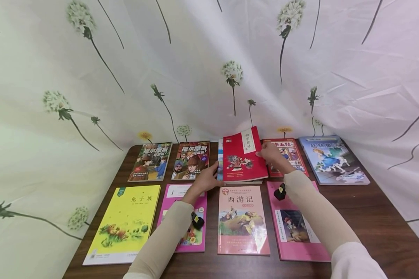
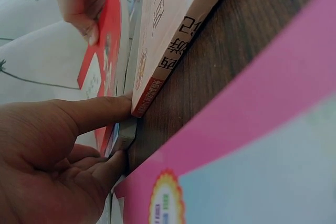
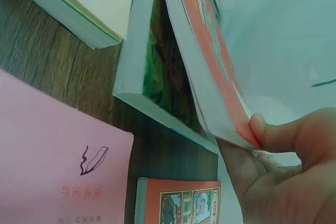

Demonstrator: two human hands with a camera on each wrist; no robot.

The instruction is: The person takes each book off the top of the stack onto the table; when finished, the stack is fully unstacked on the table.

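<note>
My right hand [image 1: 274, 155] pinches the right edge of a red paperback book [image 1: 244, 161] in the back row. That edge is raised and the book tilts; the right wrist view shows the thumb on the cover and fingers beneath. Under it lies another book [image 3: 163, 72] with a green and dark cover, mostly hidden in the head view except for a blue strip at its left. At that lower book's front left corner is my left hand [image 1: 206, 180], thumb at the front edge and fingers along the side, as the left wrist view [image 2: 47, 156] shows.
On the dark wooden table [image 1: 377, 232], two detective-cover books [image 1: 150, 162] lie back left, a red book [image 1: 290, 155] and a blue book [image 1: 333, 161] back right. In front are a yellow book [image 1: 125, 221], two pink books [image 1: 300, 248] and a peach book [image 1: 243, 221]. A dandelion-print curtain [image 1: 195, 77] hangs behind.
</note>
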